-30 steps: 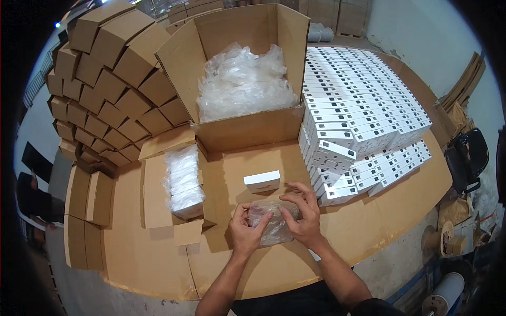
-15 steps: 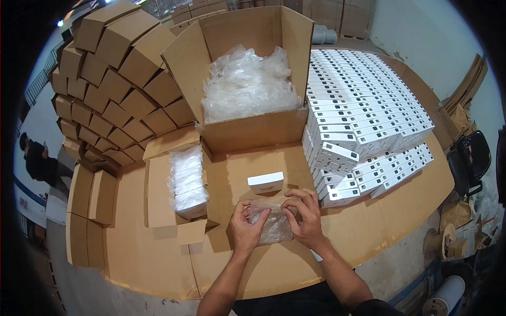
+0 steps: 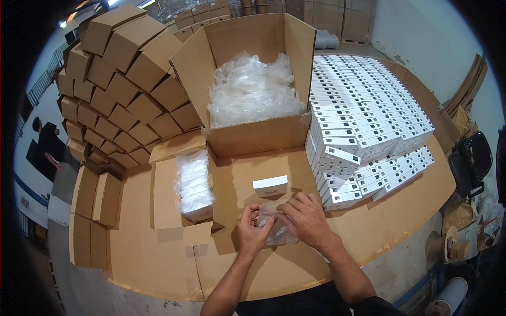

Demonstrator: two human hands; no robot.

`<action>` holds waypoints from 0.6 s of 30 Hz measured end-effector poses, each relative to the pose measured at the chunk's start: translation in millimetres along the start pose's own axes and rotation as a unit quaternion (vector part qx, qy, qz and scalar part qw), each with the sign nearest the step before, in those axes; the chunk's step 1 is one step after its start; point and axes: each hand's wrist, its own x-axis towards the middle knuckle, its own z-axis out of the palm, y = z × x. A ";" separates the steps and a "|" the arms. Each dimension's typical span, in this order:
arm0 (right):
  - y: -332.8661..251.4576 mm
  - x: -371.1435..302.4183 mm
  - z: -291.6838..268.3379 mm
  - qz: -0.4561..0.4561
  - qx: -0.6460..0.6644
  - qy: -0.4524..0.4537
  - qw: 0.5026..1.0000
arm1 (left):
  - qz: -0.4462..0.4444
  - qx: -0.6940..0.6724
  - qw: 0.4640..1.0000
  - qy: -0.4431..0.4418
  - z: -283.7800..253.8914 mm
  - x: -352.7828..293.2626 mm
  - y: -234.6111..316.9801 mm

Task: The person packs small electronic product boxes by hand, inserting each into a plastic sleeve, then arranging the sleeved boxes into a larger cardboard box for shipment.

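Observation:
A thin clear plastic bag [image 3: 281,237] hangs between my two hands above the cardboard-covered table. My left hand [image 3: 251,231] pinches its left side between thumb and fingers. At the upper right of the bag, my right hand [image 3: 309,222] has its fingers closed on the edge; the fingertips partly hide one another. Just beyond the hands a small white box [image 3: 270,186] stands on its long edge. To the left, an open carton [image 3: 164,197] holds a row of white boxes wrapped in clear plastic [image 3: 194,181].
Behind the white box stands a large open carton [image 3: 258,137] heaped with clear plastic bags [image 3: 253,89]. Stacked white boxes [image 3: 369,105] fill the right side. Brown cartons [image 3: 124,89] pile up at the far left. A person [image 3: 50,145] stands beyond them.
My right hand has closed in toward the left hand, its raised fingers now folded down at the bag's edge. The whole view has shifted slightly. The person at far left has changed posture.

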 end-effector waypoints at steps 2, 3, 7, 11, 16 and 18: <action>6.0 5.9 1.2 -0.021 0.055 -0.030 0.998 | -0.028 0.041 0.998 -0.032 0.8 -0.4 12.3; 6.1 7.8 0.0 -0.022 0.054 -0.030 0.998 | -0.027 0.041 0.998 -0.032 -0.1 0.6 12.2; 4.8 16.3 -4.2 0.036 0.193 -0.082 0.977 | -0.010 0.106 0.991 -0.080 -8.2 2.9 10.6; 11.1 21.8 -4.5 0.004 0.215 -0.086 0.973 | -0.051 0.152 0.984 -0.074 -7.0 2.2 26.1; 17.2 18.4 10.8 0.079 0.330 0.084 0.937 | -0.084 0.107 0.988 -0.068 -9.7 5.1 20.6; 26.0 10.4 29.6 0.214 0.464 0.132 0.849 | -0.075 0.067 0.993 -0.063 -10.6 6.2 17.1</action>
